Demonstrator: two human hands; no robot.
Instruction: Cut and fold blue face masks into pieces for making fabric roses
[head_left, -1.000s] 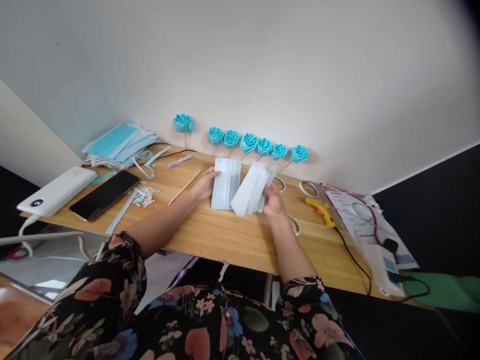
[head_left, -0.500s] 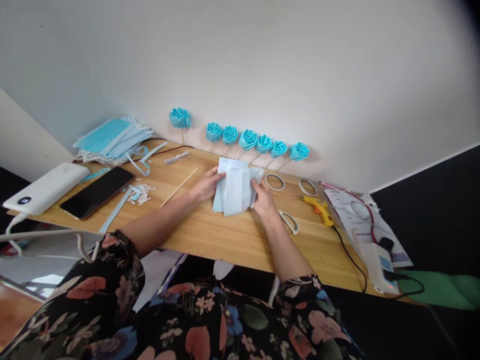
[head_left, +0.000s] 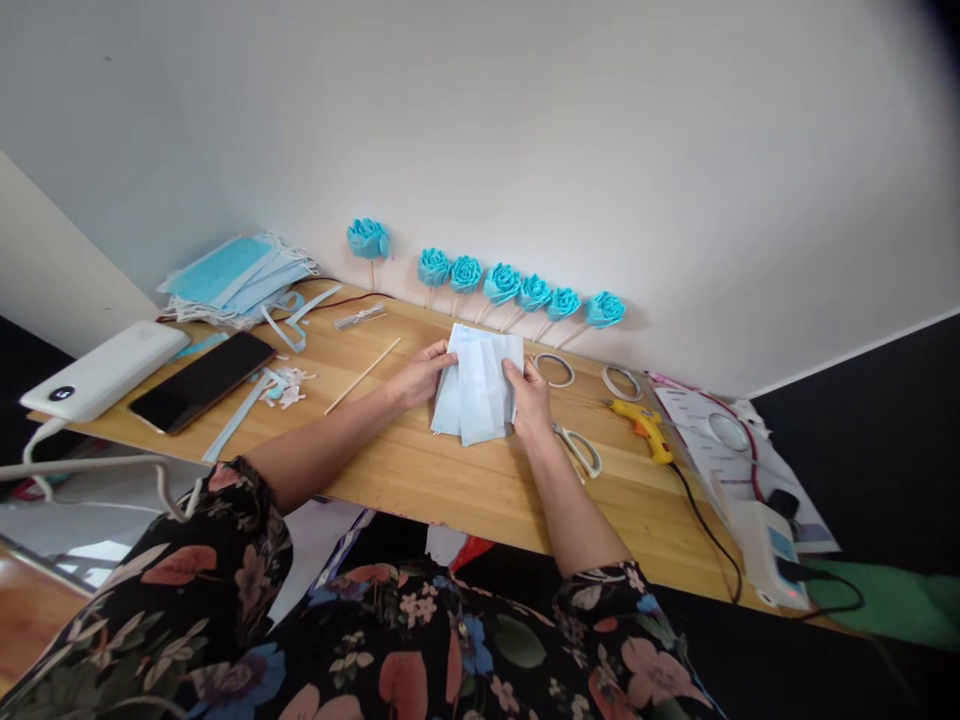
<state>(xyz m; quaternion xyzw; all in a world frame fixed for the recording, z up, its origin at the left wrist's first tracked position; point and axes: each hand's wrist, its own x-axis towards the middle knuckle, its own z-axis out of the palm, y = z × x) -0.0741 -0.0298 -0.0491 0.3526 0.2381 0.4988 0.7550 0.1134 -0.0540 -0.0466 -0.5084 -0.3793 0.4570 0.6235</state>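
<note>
Pale blue face mask sheets [head_left: 480,390], overlapping one another, are held up over the middle of the table. My left hand [head_left: 425,376] pinches their left edge, thumb in front. On the right edge my right hand [head_left: 529,394] grips them the same way, its fingers hidden behind. Their ear loops do not show. Scissors [head_left: 585,452] with pale handles lie beside my right wrist, partly covered by it. A thin wooden stick [head_left: 363,376] rests left of my left hand. Behind the sheets, several blue fabric roses [head_left: 502,285] on sticks lean against the wall.
On the left are a stack of face masks [head_left: 238,278], a white power bank [head_left: 105,372], a black phone [head_left: 202,382] and blue scraps [head_left: 283,388]. To the right lie two tape rolls [head_left: 621,383], a yellow glue gun [head_left: 645,428] and a white power strip [head_left: 772,555].
My right hand has brought its sheets leftward onto the ones in my left hand. They were apart a second ago and now overlap. The scissors show more beside my wrist.
</note>
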